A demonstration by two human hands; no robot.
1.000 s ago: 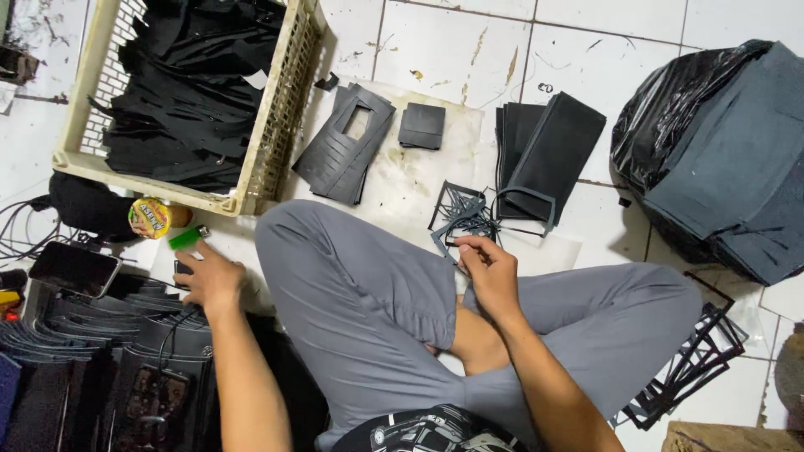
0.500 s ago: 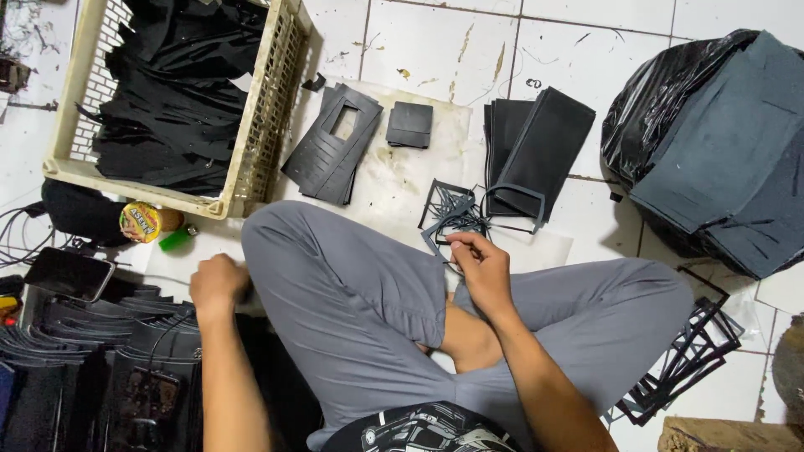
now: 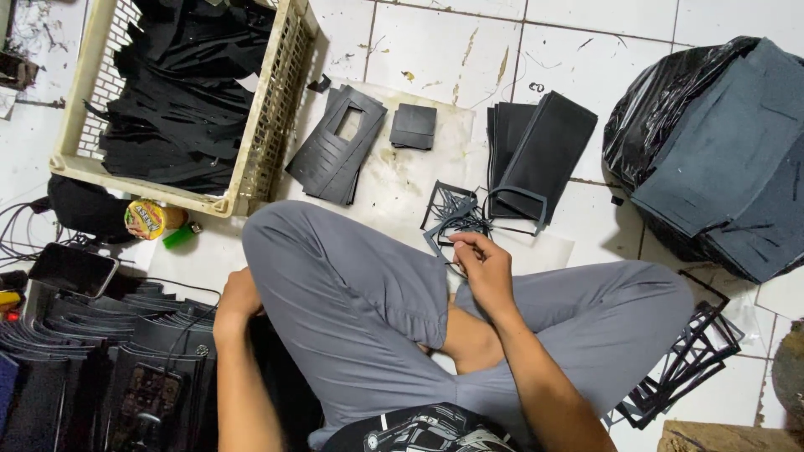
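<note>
I sit cross-legged on a white tiled floor in grey trousers. My right hand (image 3: 483,269) pinches a thin black cut-out scrap (image 3: 452,219) just in front of my knee. My left hand (image 3: 237,298) rests fingers-down beside my left thigh, on the edge of a stack of black cut sheets (image 3: 126,335); whether it grips one I cannot tell. Ahead lie a pile of black pieces with rectangular windows (image 3: 339,144), a small black square piece (image 3: 413,125) and a stack of plain black sheets (image 3: 540,151).
A cream plastic crate (image 3: 276,109) of black offcuts stands at the far left. A black bag with grey sheets (image 3: 712,151) sits at the right. A phone (image 3: 74,269), a small tin (image 3: 146,219), a green lighter (image 3: 178,235) and black frames (image 3: 687,360) lie around.
My left hand pulled back from near the green lighter and dropped beside my thigh onto the black stack. My right hand stayed at the scrap.
</note>
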